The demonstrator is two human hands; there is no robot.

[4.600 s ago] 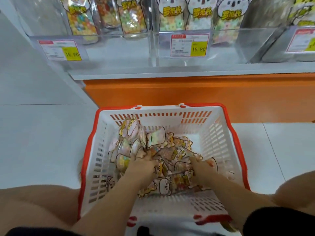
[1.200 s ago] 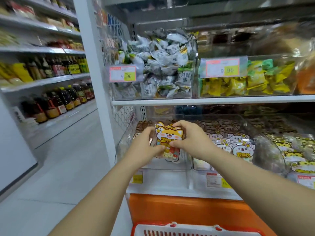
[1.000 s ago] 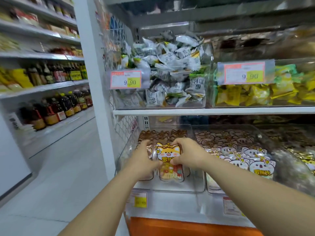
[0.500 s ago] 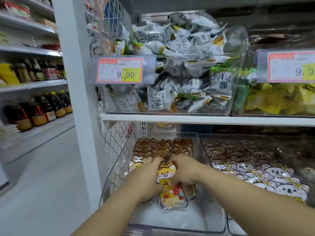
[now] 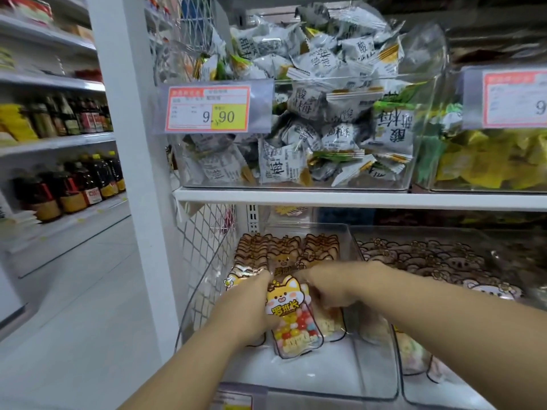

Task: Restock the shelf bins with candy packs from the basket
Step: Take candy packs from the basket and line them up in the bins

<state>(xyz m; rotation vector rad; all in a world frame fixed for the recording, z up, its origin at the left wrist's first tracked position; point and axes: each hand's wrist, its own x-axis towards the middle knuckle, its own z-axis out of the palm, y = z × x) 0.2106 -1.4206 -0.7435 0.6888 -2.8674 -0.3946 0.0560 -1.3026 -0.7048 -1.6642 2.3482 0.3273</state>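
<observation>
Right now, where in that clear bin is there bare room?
The floor of the clear bin is bare between the candy pack, gripped by left hand and right hand, and its front wall. Behind, rows of packs stand crowded.

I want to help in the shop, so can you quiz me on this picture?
1. True or false: the left hand and right hand both hold the clear candy pack with the orange cartoon-animal top.
2. The pack is inside: A) the clear plastic bin on the lower shelf; B) a red basket; C) a cardboard box.
3. What colour are the crinkly wrapped snacks in the bin above?
Key: 1 true; 2 A; 3 grey and white.
</observation>
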